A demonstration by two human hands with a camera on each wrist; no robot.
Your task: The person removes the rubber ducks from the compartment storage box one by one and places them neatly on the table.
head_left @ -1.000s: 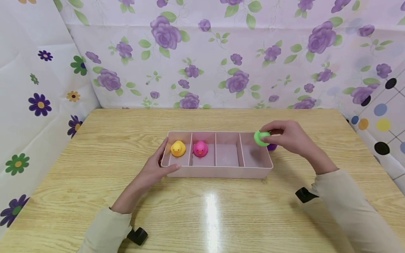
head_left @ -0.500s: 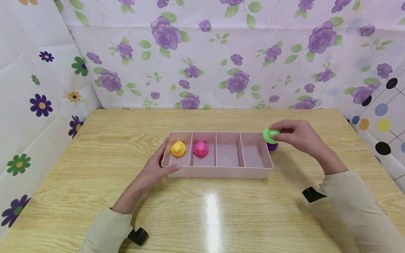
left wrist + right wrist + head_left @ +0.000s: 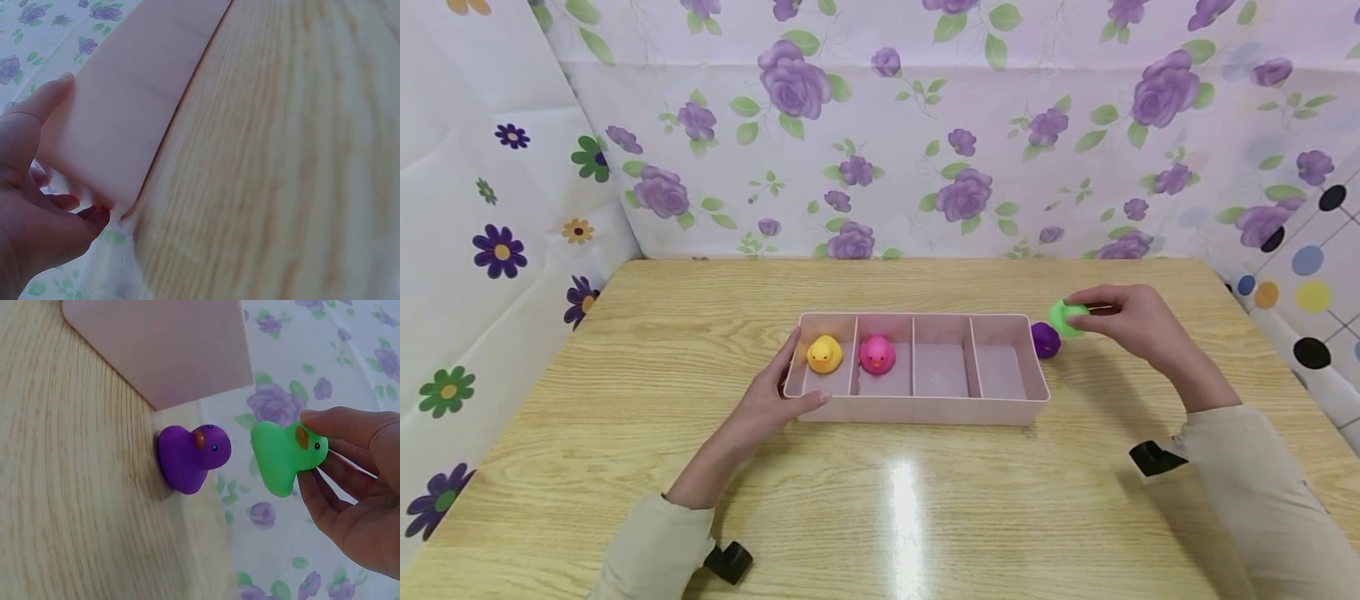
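A pale pink box (image 3: 917,410) with several compartments in a row stands on the wooden table. My left hand (image 3: 766,398) grips its left end, thumb along the front wall and fingers around the end wall, as the left wrist view shows. A yellow rubber duck (image 3: 824,356) sits in the leftmost compartment, a pink rubber duck (image 3: 877,357) in the one beside it. Between thumb and fingers my right hand (image 3: 1138,327) pinches a green rubber duck (image 3: 281,456) by its head, held up right of the box. Below it on the table, a purple rubber duck (image 3: 187,459) sits near the box's right end.
The two right compartments (image 3: 940,371) hold nothing. Wood-grain tabletop (image 3: 775,517) surrounds the box. A flowered sheet (image 3: 880,150) hangs behind the table's far edge, with printed sheets on the left and right sides. A small black camera is worn on each wrist.
My right hand has carried the green duck rightward, from over the rightmost compartment to beyond the box, uncovering more of the purple duck. The left hand stays on the box.
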